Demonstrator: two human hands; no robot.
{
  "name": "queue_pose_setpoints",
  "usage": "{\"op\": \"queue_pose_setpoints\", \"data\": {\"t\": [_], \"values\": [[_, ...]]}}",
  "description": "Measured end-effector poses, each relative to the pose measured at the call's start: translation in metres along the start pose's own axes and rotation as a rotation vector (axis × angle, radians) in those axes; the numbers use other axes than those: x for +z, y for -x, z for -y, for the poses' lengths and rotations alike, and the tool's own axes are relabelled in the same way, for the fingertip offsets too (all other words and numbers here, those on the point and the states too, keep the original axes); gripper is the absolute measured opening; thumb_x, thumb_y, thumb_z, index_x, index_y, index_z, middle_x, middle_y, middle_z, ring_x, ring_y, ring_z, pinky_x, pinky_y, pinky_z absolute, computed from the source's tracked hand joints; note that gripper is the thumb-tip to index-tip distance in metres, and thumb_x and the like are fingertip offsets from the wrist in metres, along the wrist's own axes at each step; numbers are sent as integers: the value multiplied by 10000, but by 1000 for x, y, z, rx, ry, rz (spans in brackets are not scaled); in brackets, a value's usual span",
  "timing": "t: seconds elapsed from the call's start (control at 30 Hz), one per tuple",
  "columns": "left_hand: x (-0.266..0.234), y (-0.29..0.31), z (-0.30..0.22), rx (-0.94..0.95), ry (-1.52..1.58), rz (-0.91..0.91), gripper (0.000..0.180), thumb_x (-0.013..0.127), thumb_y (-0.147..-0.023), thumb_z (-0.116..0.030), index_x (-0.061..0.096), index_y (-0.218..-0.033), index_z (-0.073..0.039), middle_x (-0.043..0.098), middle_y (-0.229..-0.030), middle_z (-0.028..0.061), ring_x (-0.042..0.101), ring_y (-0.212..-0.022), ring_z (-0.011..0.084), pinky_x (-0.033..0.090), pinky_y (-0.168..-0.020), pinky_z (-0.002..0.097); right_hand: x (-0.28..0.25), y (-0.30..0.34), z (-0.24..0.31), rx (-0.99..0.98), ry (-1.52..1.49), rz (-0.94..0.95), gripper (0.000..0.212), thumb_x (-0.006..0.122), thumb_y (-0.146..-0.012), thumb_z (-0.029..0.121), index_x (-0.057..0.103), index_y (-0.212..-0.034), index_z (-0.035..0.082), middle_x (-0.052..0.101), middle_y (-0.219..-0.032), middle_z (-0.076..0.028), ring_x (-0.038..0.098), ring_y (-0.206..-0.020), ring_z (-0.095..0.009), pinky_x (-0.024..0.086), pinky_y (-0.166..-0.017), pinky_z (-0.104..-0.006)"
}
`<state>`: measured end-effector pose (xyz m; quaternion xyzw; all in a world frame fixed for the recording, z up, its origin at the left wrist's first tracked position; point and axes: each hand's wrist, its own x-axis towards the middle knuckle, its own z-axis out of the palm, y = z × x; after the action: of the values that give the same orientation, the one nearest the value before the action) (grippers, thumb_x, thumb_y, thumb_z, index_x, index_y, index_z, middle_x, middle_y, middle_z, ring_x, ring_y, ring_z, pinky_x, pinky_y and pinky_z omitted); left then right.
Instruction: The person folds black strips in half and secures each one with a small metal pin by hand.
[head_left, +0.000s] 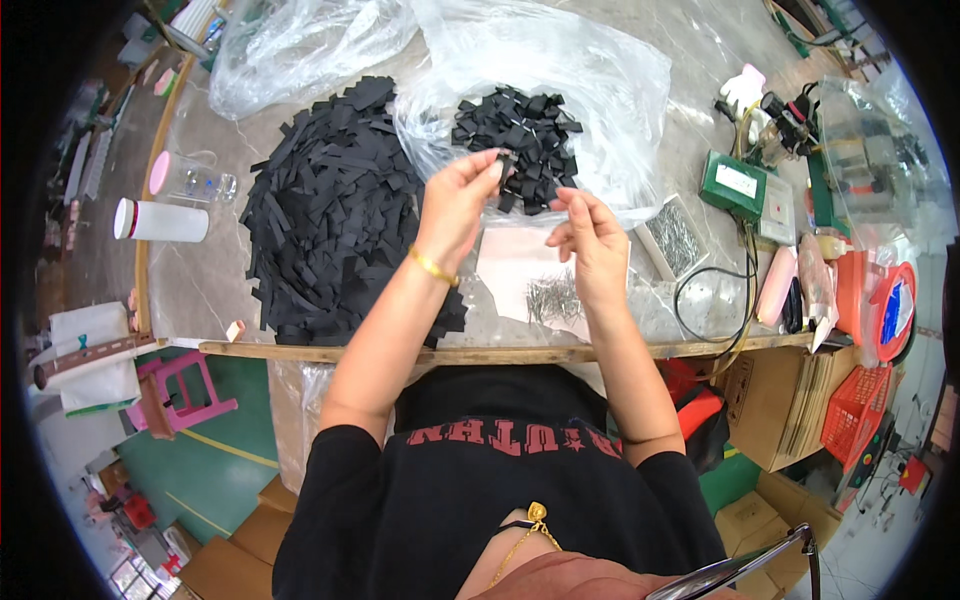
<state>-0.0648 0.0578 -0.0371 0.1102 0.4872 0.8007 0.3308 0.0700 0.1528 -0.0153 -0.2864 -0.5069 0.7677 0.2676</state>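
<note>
My left hand [455, 205] pinches a small black strip piece [506, 163], partly hidden by the fingers, at the near side of a pile of folded black pieces [520, 130] on clear plastic. To its right, my right hand [592, 250] has its fingers loosely bent and apart, with nothing visible in them. Thin metal pins [555, 298] lie scattered on a pale sheet [505, 262] below the hands. More pins fill a white tray [660, 242] right of my right hand. A big heap of flat black strips [330, 215] spreads left of my left forearm.
Crumpled clear plastic [310, 50] covers the far side of the table. A white bottle [165, 221] and a clear bottle with a pink lid [195, 180] lie at left. A green box [733, 185], black cable [690, 285] and red container [862, 290] occupy the right. The wooden edge [500, 353] runs in front.
</note>
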Motion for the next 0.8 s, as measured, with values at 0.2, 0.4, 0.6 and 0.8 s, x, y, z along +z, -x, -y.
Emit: {"op": "queue_pose_setpoints", "data": {"t": [0.2, 0.4, 0.6, 0.8], "values": [[-31, -61, 16, 138, -850, -166, 327, 565, -833, -3, 523, -1157, 16, 612, -996, 109, 590, -847, 146, 500, -700, 246, -35, 4, 3, -125, 654, 114, 144, 625, -830, 161, 643, -915, 46, 626, -768, -49, 544, -576, -110, 404, -508, -246], [-44, -5, -10, 530, -1085, -161, 321, 550, -805, 44, 544, -1123, 2, 553, -1079, 111, 597, -846, 169, 496, -699, 262, -46, 25, 3, -324, 1397, 542, 138, 667, -727, 188, 623, -753, 59, 595, -756, -101, 594, -682, -299, 473, -594, -385], [-41, 43, -19, 448, -858, -144, 304, 603, -787, 20, 574, -1089, 0, 587, -1018, 80, 556, -770, 111, 464, -642, 220, -46, 21, -15, -276, 1450, 582, 165, 645, -709, 196, 601, -709, 38, 580, -741, -127, 600, -712, -313, 477, -610, -412], [-40, 71, -4, 248, -731, -50, 275, 618, -783, 3, 595, -1056, -2, 601, -950, 55, 532, -701, 75, 444, -624, 197, -50, 17, -3, -53, 1231, 494, 107, 608, -748, 135, 628, -776, 34, 613, -792, -140, 594, -734, -307, 471, -664, -371]]}}
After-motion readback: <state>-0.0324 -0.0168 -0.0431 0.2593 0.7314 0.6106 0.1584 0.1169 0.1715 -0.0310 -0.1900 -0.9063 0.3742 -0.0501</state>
